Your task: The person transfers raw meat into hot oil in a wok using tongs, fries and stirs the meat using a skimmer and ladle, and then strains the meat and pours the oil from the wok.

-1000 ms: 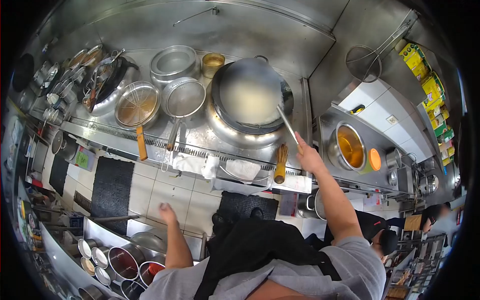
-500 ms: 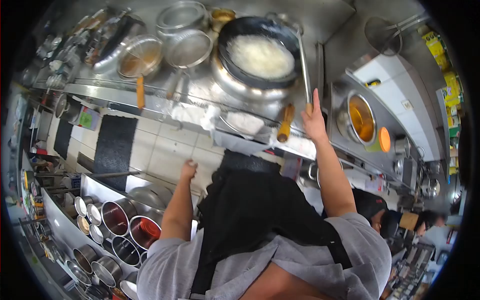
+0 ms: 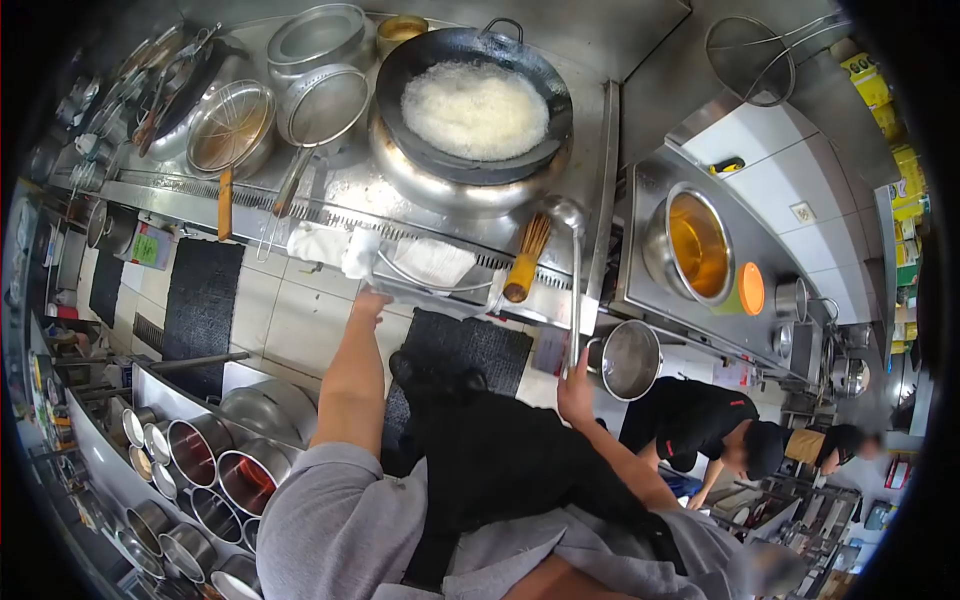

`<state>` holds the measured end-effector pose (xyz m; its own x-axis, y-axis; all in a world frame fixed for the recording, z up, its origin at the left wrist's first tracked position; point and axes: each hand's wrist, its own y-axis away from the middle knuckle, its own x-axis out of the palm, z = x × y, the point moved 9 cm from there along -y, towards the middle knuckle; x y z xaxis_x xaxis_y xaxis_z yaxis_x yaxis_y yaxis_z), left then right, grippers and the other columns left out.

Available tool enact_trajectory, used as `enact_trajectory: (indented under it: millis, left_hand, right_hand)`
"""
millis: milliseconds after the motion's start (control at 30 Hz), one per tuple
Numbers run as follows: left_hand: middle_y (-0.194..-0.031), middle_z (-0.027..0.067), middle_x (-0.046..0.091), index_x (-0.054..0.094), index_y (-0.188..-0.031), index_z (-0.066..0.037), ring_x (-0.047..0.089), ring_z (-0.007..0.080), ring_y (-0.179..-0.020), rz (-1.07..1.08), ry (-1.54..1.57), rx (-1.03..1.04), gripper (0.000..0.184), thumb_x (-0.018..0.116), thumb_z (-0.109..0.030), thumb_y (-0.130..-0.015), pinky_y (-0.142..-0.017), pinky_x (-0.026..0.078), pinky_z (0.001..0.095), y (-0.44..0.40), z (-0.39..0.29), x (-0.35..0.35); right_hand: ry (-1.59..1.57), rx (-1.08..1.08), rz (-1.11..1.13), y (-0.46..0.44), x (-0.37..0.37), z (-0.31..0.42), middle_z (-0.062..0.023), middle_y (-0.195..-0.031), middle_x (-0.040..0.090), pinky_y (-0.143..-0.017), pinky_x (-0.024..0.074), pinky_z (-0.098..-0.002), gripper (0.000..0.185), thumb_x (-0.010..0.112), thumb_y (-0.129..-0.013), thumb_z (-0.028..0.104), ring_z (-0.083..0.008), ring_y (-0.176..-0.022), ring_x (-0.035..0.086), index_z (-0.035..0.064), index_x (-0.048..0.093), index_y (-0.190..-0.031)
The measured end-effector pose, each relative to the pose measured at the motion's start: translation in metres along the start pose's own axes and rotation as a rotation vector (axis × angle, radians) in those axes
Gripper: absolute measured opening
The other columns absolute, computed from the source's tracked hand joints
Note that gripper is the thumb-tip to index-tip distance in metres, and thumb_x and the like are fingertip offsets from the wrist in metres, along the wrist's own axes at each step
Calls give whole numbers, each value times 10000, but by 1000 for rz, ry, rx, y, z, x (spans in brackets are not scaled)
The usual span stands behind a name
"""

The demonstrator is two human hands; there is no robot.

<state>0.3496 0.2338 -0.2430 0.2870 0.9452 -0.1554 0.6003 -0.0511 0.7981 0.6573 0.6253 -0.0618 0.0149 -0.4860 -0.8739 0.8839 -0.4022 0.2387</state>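
My right hand (image 3: 574, 395) is closed around the lower end of a long metal ladle (image 3: 576, 275). The ladle's bowl (image 3: 565, 211) hangs over the stove's front edge, beside a bamboo wok brush (image 3: 525, 260). White, foaming liquid (image 3: 475, 110) bubbles in a black wok (image 3: 395, 75) on the burner, apart from the ladle. My left hand (image 3: 370, 303) reaches toward the front rail, just below a crumpled white cloth (image 3: 360, 252) and next to a folded white cloth (image 3: 433, 262). Its fingers look slightly apart, with nothing visible in them.
Left of the wok stand strainers over pots (image 3: 325, 105) and a wooden-handled strainer (image 3: 232, 125). A bowl of amber liquid (image 3: 697, 245) sits on the right counter. A metal pot (image 3: 631, 360) is near my right hand. A co-worker (image 3: 715, 425) bends over at the right.
My right hand has drawn the ladle back from the wok toward my body. My left hand has moved forward to the stove's front rail. The view has shifted, and the co-worker shows more.
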Motion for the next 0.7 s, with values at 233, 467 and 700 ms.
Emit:
enact_trajectory:
  millis: [233,467,700]
  left_hand:
    - [-1151,200,656,656,-1127,-7,573,355,-1150,20,-893,274,587,726,-413,-709,-1007,433,433,12,112,60]
    - [-1400,156,514,606,-1272,-51,351,337,-1391,-58,-1120,256,569,596,-459,-877,-1095,336,488,186,167,45]
    - [-1201,175,613,563,-1246,13,613,258,-1079,219,80,201,501,561,-396,-958,-824,538,374,262,37,134]
  right_hand:
    - [-61,137,111,-27,30,-60,-341,-1299,493,-734,499,-546,839,549,-852,89,-483,-810,621,18,33,-1511]
    - [-23,-171,-79,-33,-60,25,-229,-1153,548,-838,502,-461,862,615,-814,66,-379,-916,602,130,153,-1540]
    - [-351,-853,746,9,108,185,-217,-1106,661,-861,497,-445,530,704,-824,239,-367,-990,645,67,548,-1301]
